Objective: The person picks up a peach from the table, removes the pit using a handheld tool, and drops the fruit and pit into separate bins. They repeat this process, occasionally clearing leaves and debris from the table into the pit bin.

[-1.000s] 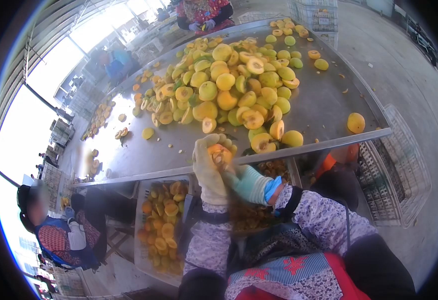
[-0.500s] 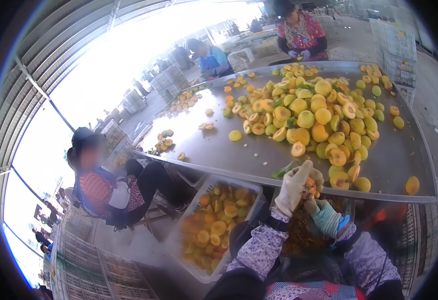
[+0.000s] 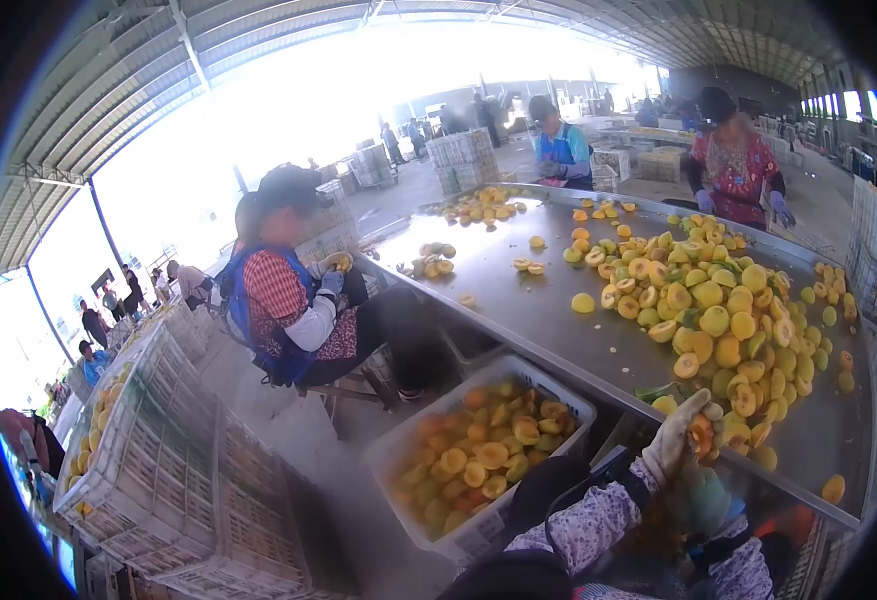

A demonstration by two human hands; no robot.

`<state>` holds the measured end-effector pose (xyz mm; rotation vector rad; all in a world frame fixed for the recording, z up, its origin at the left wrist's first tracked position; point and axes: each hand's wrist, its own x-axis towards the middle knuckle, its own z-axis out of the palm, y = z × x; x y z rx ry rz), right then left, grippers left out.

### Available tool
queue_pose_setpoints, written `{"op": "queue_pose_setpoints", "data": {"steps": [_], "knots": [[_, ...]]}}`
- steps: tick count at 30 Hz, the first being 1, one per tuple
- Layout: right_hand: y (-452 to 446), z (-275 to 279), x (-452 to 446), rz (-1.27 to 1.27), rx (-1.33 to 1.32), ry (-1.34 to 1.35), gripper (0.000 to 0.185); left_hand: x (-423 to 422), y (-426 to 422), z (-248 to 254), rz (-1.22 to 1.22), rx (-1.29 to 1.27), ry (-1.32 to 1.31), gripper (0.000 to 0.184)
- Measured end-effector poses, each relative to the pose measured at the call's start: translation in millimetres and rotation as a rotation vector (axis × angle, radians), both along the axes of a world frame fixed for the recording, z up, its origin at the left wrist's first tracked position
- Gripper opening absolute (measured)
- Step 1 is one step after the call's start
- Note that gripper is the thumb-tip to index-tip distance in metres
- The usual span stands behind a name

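My left hand (image 3: 670, 440), in a white glove, is closed around an orange-fleshed peach (image 3: 700, 437) at the near edge of the metal table (image 3: 558, 340). Just below it is my right hand (image 3: 700, 500), in a pale teal glove, smeared by motion; its fingers do not show clearly. Beyond both hands lies a large heap of yellow peaches (image 3: 715, 320), many of them halved. A green leaf (image 3: 652, 393) rests on the table's edge near my left hand. To the left below, a white crate (image 3: 421, 528) holds peach halves (image 3: 493, 455).
A seated person (image 3: 278, 290) at the left holds a fruit. Two people (image 3: 562, 150) work along the table's far side. Stacked plastic crates (image 3: 158, 480) stand at the lower left, and more (image 3: 873, 240) at the right. Small fruit piles (image 3: 483, 207) lie toward the table's far left.
My view has swung left and up, so the table and crate appear farther right. My left hand still grips the peach; my right hand is now blurred. The far right person's hands have moved apart.
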<state>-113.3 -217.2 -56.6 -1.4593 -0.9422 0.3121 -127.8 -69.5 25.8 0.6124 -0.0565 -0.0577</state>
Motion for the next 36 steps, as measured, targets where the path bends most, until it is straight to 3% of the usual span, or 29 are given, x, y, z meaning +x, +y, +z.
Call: {"op": "queue_pose_setpoints", "data": {"steps": [2,3,4,6,7,8,9,12,13,14,16,17,18,19,20,22,23,26,28,30,33,35,36], "knots": [[-1,-6,-1,-0.285,-0.405,-0.478,0.027,-6,6,5,0.128,-0.085,0.055,0.033],[5,47,-17,-0.143,-0.489,-0.207,0.024,-10,11,7,0.231,-0.168,0.125,0.033],[7,40,-12,-0.124,-0.491,-0.228,0.024,-14,24,9,0.251,-0.177,0.109,0.033],[-6,0,13,-0.066,-0.672,-0.52,0.026,-23,50,12,0.41,-0.215,0.033,0.033],[-10,-16,26,-0.05,-0.674,-0.543,0.026,-32,62,15,0.501,-0.165,0.024,0.036],[-12,-31,39,-0.064,-0.853,-0.667,0.028,-44,79,20,0.522,-0.174,0.008,0.036],[-17,-54,57,-0.082,-1.032,-0.789,0.029,-56,100,21,0.553,-0.132,0.021,0.038],[-51,-249,207,-0.358,-0.863,-1.139,0.036,-110,146,20,0.767,0.027,0.112,0.042],[-35,-116,116,-0.326,-0.83,-0.699,0.032,-126,163,7,0.841,0.023,0.124,0.042],[-28,-97,93,-0.326,-0.83,-0.702,0.032,-140,183,-11,0.912,0.021,0.133,0.042],[-21,-80,76,-0.551,-0.656,-0.303,0.031,-168,220,-48,1.068,0.115,0.271,0.043],[-17,-84,75,-0.557,-0.661,-0.297,0.031,-184,234,-69,1.125,0.206,0.347,0.041],[-15,-93,72,-0.589,-0.599,-0.452,0.032,-203,237,-77,1.169,0.3,0.429,0.04],[-19,-100,70,-0.623,-0.538,-0.6,0.033,-222,240,-85,1.163,0.781,0.738,0.04],[-9,-61,37,-0.563,-0.49,-0.504,0.04,-240,238,-87,1.078,1.285,1.022,0.04],[5,-3,-6,-0.607,-0.567,-0.421,0.037,-246,237,-117,1.312,1.4,0.914,0.042],[8,-1,-4,-0.605,-0.583,-0.233,0.034,-241,240,-125,1.369,1.375,0.853,0.045],[12,7,2,-0.611,-0.459,-0.186,0.033,-187,237,-115,1.427,0.867,0.39,0.032],[15,27,8,-0.551,-0.362,-0.097,0.024,-139,232,-88,1.31,0.956,0.306,0.034],[18,41,21,-0.574,-0.302,-0.054,0.02,-87,184,-19,1.043,0.97,0.395,0.036],[8,65,34,-0.507,-0.335,0.04,0.022,16,167,-5,0.68,1.447,0.408,0.049],[5,60,45,-0.502,-0.308,0.108,0.023,61,120,35,0.47,1.697,0.382,0.059],[1,56,48,-0.496,-0.292,0.114,0.023,98,117,12,0.386,1.606,0.356,0.067]]}}
